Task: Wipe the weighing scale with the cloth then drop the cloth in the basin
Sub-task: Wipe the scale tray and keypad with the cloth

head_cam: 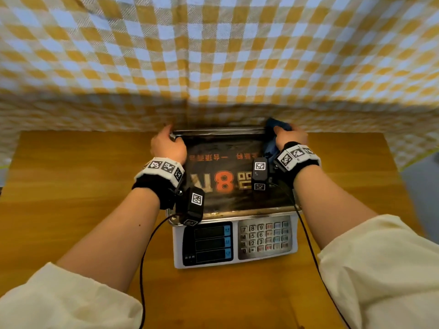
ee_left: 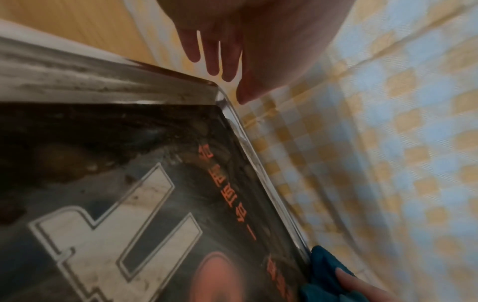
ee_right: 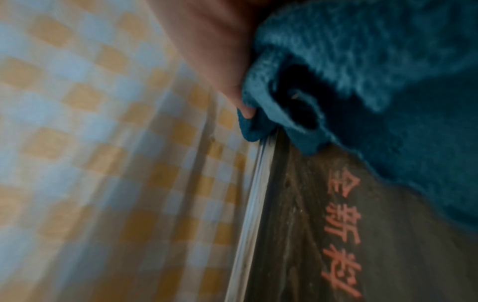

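Blue cloth (head_cam: pixel 276 129) sits bunched in the right hand (head_cam: pixel 291 136), whose fingers curl round it at the far right corner of the weighing scale (head_cam: pixel 235 243) platter. The left hand (head_cam: pixel 167 144) rests at the platter's far left corner, its fingers (ee_left: pixel 214 59) straight and slightly spread, holding nothing. On the dark platter, red characters "全新料" and a large red 8 can be read. The scale stands on a wooden table (head_cam: pixel 71 181) before a yellow checked curtain (head_cam: pixel 213 55).
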